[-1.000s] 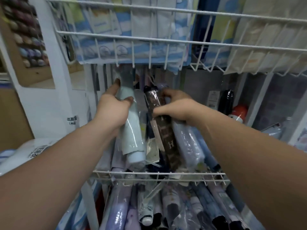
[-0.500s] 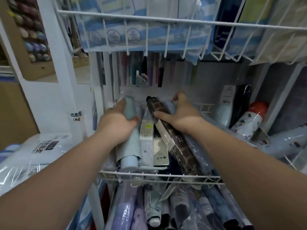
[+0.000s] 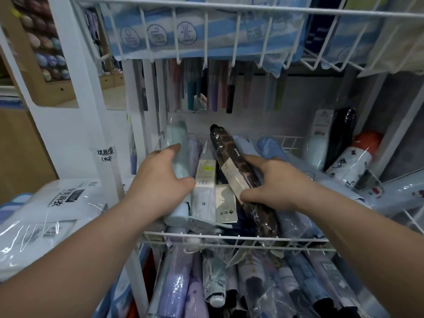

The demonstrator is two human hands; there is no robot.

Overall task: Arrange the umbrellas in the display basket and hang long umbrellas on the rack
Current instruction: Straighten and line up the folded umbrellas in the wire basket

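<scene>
A white wire display basket (image 3: 229, 240) holds several folded umbrellas in clear wrap. My left hand (image 3: 158, 182) grips a pale mint folded umbrella (image 3: 177, 143) lying at the basket's left side. My right hand (image 3: 273, 182) holds a dark brown patterned umbrella (image 3: 226, 145) with a paper tag, lying slanted across the middle. Between them lie a white umbrella with tags (image 3: 205, 175) and light blue umbrellas (image 3: 270, 145) to the right. Long umbrellas (image 3: 213, 92) hang on a rack behind the basket.
A lower wire basket (image 3: 206, 283) is packed with purple and blue umbrellas. An upper wire basket (image 3: 206, 28) with blue-white packs overhangs closely. White, orange and black umbrellas (image 3: 351, 161) stand at the right. Wrapped raincoat packs (image 3: 52, 210) lie at the left beside a white post (image 3: 75, 88).
Both hands have lowered their umbrellas down into the basket, from tilted upright to lying flat. The view has tipped so the hanging long umbrellas show.
</scene>
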